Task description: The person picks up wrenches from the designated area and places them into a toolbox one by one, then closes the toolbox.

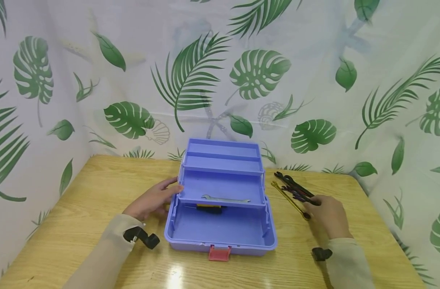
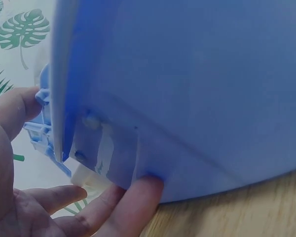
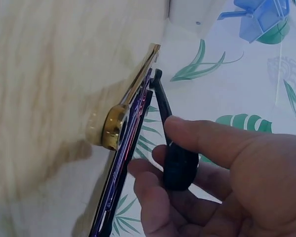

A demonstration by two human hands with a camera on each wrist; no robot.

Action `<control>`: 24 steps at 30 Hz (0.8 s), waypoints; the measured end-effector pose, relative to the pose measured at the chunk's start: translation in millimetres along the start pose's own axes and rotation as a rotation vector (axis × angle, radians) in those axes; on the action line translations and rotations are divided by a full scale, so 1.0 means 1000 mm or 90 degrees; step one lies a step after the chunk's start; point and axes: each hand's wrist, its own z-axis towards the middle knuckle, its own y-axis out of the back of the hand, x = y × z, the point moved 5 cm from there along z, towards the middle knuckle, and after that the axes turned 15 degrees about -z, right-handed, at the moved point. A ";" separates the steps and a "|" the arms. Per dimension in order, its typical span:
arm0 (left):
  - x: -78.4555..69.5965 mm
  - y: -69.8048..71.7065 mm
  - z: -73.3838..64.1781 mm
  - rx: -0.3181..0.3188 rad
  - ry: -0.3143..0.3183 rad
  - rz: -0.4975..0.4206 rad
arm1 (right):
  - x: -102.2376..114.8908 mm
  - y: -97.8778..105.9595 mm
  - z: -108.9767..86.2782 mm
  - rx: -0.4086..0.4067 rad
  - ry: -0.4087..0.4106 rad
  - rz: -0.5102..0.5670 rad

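Observation:
A blue-purple toolbox [image 1: 220, 235] stands with its lid up and its trays [image 1: 220, 186] raised. One double open-ended wrench [image 1: 225, 199] lies along the front of the lowest tray. Under it, partly hidden, is a yellow-and-black handle [image 1: 210, 208] in the box. My left hand [image 1: 153, 200] rests against the box's left side, fingertips [image 2: 138, 197] on the end wall. To the right, my right hand [image 1: 328, 214] pinches a black wrench [image 3: 181, 165] by its thick end. A gold wrench [image 1: 290, 199] and several dark and purple wrenches [image 3: 130, 143] lie beside it.
The toolbox stands on a wooden table [image 1: 79, 224], its red latch [image 1: 219, 253] hanging at the front. A leaf-patterned cloth [image 1: 220, 80] rises behind the table and along both sides.

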 end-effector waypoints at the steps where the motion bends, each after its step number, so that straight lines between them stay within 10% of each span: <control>1: 0.000 0.000 0.000 0.001 0.000 0.001 | 0.000 0.001 0.000 -0.004 -0.001 -0.003; 24: 0.002 0.000 -0.002 -0.005 -0.001 -0.011 | -0.002 -0.002 0.001 -0.004 -0.013 0.015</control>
